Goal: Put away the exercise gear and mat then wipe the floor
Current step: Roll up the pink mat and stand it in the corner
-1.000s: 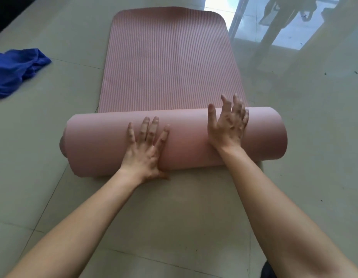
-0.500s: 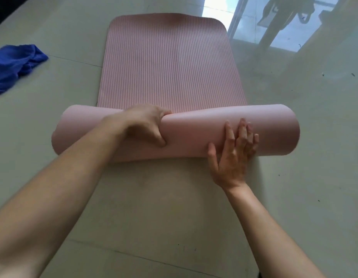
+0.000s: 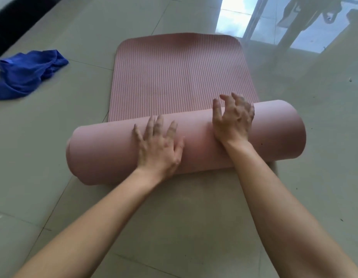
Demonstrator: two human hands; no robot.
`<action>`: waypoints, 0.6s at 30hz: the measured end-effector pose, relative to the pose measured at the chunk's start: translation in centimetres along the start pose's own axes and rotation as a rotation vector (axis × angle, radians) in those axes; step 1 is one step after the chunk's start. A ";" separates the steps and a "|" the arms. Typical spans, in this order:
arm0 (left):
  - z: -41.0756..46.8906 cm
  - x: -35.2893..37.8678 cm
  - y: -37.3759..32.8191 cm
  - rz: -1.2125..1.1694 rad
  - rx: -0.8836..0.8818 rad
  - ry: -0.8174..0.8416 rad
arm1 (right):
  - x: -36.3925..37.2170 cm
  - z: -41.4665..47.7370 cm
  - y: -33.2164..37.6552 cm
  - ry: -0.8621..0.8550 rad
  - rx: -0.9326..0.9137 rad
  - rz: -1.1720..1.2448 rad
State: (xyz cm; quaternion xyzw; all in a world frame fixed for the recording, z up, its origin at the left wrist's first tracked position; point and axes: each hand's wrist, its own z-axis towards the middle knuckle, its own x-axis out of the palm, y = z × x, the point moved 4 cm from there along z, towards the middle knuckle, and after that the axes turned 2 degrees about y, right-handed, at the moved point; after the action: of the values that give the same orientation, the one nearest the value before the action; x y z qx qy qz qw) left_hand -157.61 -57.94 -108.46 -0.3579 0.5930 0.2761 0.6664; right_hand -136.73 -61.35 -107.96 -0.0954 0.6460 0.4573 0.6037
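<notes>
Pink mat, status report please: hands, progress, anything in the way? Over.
Left hand flat on the pink mat roll; right hand at its crest, fingers bent. Mat partly rolled, flat part ahead bare. Blue cloth off left, clear.

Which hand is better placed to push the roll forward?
Probably the left hand: it lies flat on the near side of the mat roll, while the right hand reaches over the top.

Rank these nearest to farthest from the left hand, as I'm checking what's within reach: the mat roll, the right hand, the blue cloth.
1. The mat roll: under the left hand, touching it.
2. The right hand: on the roll, to the right.
3. The blue cloth: away on the floor, far left.
</notes>
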 end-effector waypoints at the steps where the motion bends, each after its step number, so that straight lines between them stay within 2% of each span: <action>1: 0.1 1.2 -0.2 0.028 -0.022 0.047 | -0.2 -0.9 -0.4 -0.036 -0.018 0.032; 5: 4.2 3.0 1.1 0.093 -0.048 0.093 | 0.0 -6.2 -3.1 -0.047 -0.214 -0.019; 11: 11.7 1.5 3.2 0.077 -0.051 0.192 | 2.0 -9.4 -5.2 0.172 -0.406 -0.313; 15: 12.0 1.4 3.5 0.062 -0.001 0.196 | 2.0 -6.0 -3.7 0.063 -0.434 -0.457; 18: 11.5 0.7 3.0 0.064 0.029 0.215 | 1.4 -4.0 -3.1 0.058 -0.437 -0.469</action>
State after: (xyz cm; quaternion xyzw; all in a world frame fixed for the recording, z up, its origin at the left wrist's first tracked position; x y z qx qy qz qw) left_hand -153.05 -46.93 -109.18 -0.3566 0.6762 0.2485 0.5949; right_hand -137.73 -65.28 -111.28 -0.3823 0.5097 0.4306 0.6392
